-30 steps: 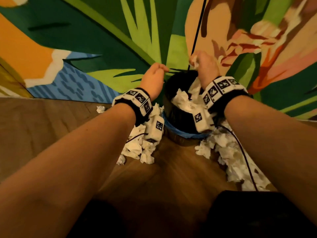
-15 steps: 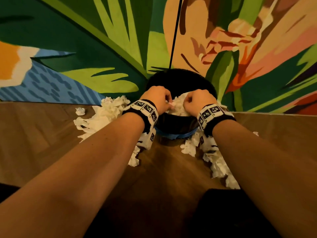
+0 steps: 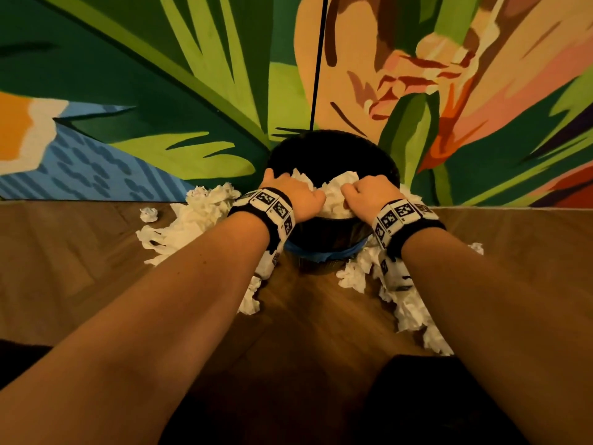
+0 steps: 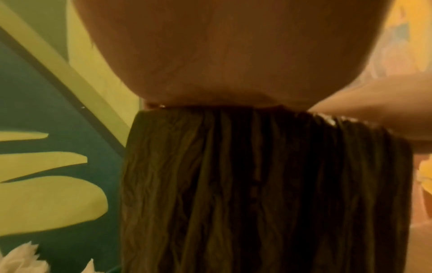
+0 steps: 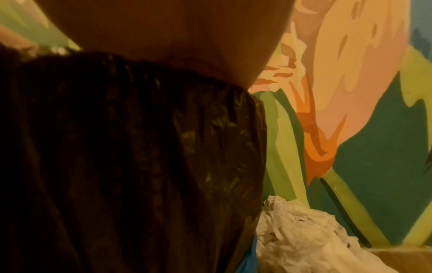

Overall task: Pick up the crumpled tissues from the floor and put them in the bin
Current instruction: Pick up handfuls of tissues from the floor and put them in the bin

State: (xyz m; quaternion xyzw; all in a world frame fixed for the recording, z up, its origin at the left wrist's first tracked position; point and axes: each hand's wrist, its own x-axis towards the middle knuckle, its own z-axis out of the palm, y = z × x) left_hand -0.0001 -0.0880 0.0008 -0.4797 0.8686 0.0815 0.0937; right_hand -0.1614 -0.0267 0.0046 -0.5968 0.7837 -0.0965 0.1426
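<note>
A round bin (image 3: 333,146) with a black liner stands against the wall. White crumpled tissues (image 3: 337,194) fill its near side. My left hand (image 3: 295,194) and right hand (image 3: 365,194) lie side by side on that heap, fingers curled into the paper, wrists over the near rim. More crumpled tissues lie on the floor: a pile on the left (image 3: 192,220), a pile on the right (image 3: 407,303) and one small ball (image 3: 149,214). Each wrist view shows only the heel of a hand above the liner (image 4: 257,184) (image 5: 117,166); the fingers are hidden.
The painted mural wall (image 3: 160,91) rises directly behind the bin, with a thin black cable (image 3: 317,59) running down it. The floor is brown wood (image 3: 64,268). A dark shape (image 3: 417,396) sits at the bottom edge. Tissues (image 5: 304,240) lie against the bin's right side.
Both hands came down from above the bin onto the tissues inside it. Over the last half second they have moved slightly apart on the heap.
</note>
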